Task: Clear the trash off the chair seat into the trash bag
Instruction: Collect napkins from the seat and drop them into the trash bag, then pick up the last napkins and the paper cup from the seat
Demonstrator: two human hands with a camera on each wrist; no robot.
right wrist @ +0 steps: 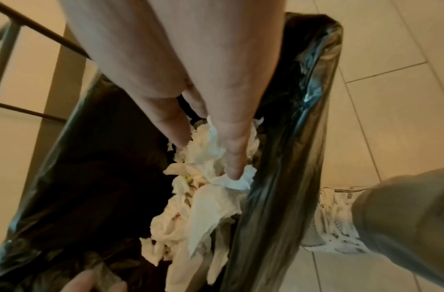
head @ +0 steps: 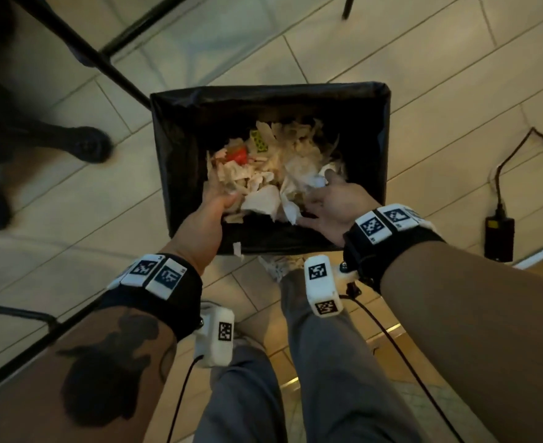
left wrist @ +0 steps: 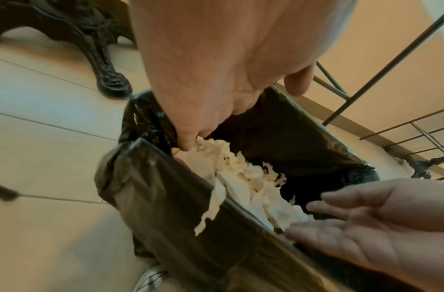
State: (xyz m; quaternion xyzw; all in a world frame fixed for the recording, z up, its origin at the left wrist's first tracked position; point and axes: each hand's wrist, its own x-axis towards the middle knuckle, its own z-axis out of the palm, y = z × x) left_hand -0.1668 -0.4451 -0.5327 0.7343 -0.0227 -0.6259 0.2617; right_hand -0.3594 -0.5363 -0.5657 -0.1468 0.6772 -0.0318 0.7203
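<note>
Over the tiled floor (head: pixel 72 238), at picture centre in the head view, a black trash bag (head: pixel 372 129) is seen lining a rectangular bin. Crumpled white paper trash (head: pixel 295 161) is heaped inside it, with a red scrap (head: pixel 238 154) and a yellow dotted scrap (head: pixel 259 142) toward 10 o'clock of the heap. One paper strip (left wrist: pixel 213 205) is draped over the near rim. The left hand (head: pixel 214 203) is lowered into the bag at 7 o'clock, fingers extended, tips touching paper. The right hand (head: pixel 334 203) is spread at 5 o'clock, fingers (right wrist: pixel 237 156) straight, resting on the paper; nothing is gripped. A dark furniture foot (head: pixel 88 145) is noted at 9 o'clock, a power adapter (head: pixel 499 235) at 3 o'clock.
</note>
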